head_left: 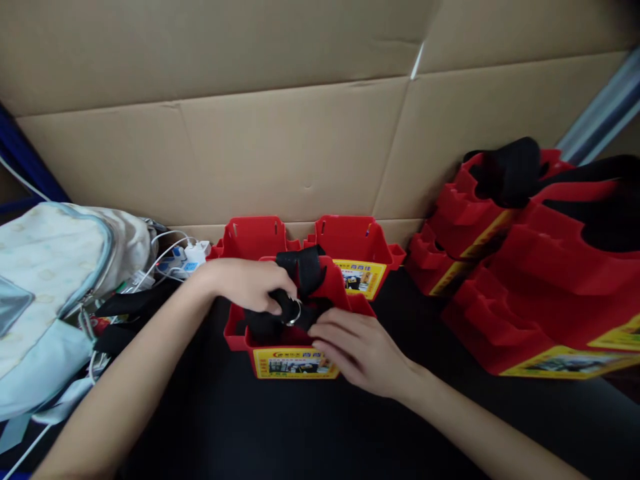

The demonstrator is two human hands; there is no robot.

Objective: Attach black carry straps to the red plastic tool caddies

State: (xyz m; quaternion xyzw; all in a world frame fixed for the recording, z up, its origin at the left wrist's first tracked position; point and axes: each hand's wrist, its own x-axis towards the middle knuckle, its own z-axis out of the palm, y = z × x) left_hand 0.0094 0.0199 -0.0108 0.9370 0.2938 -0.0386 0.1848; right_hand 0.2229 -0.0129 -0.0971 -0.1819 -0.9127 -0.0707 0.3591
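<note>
Cardboard, creased and seamed, forms the backdrop above a black counter. Stacked red boxes occupy the right side, with black straps looped over their tops and yellow labels on their fronts. A pale bag (light-blue trim, zipper along its edge) lies at the left. At centre, a left rear box and a right rear box, both red, stand side by side near the cardboard. The front box, also red, stands upright just before them, between the person's two hands. The left hand reaches over its left side, fingers curled round a bunched black strap; the right hand is at its right front corner, fingers close together and bent toward the strap — whether they pinch it cannot be told. White power sockets with cables sit beside the bag. The black strap lies at the front box's opening — partly inside — and bears a metal ring between the hands.
</note>
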